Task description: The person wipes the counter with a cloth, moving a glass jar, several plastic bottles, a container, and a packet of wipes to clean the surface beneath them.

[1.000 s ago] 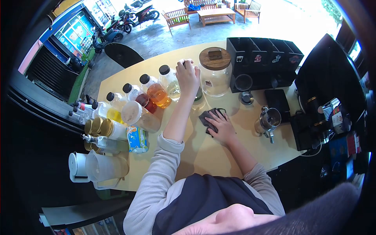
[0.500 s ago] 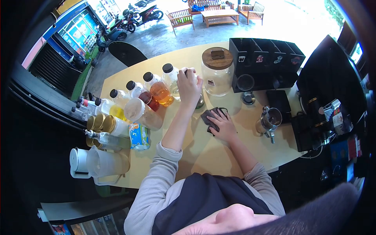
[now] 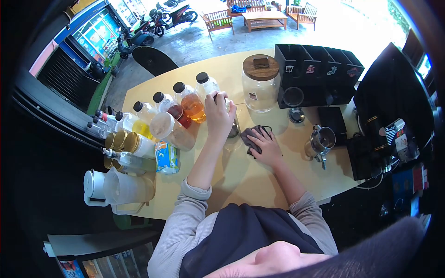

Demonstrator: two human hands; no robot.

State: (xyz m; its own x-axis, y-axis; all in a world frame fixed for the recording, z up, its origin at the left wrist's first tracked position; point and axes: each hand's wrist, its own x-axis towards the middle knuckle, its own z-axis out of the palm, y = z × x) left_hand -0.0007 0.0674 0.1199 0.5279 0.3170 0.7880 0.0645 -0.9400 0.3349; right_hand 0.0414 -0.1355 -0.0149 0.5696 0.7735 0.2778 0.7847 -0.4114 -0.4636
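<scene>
My left hand [image 3: 219,115] is closed around the top of a clear bottle with a dark cap. Most of that bottle is hidden behind the fingers; its lower part [image 3: 233,131] shows beside my wrist. My right hand [image 3: 265,149] lies on a dark grey cloth [image 3: 250,137], its fingers spread and pressing it against the table [image 3: 250,185]. Just beyond my left hand stands a clear bottle with a black cap [image 3: 202,78], in line with bottles of orange [image 3: 191,107] and dark red liquid [image 3: 176,112].
A large glass jar with a wooden lid [image 3: 261,90] and a black divided organizer [image 3: 315,76] stand at the back. To the right is a metal-and-glass vessel [image 3: 321,141]. Wet wipes [image 3: 166,158], gold-lidded jars [image 3: 132,142] and a plastic pitcher [image 3: 127,190] are on the left.
My left hand has drawn the bottle a little closer to me and slightly left. My right hand stays on the cloth. The camera view has shifted slightly.
</scene>
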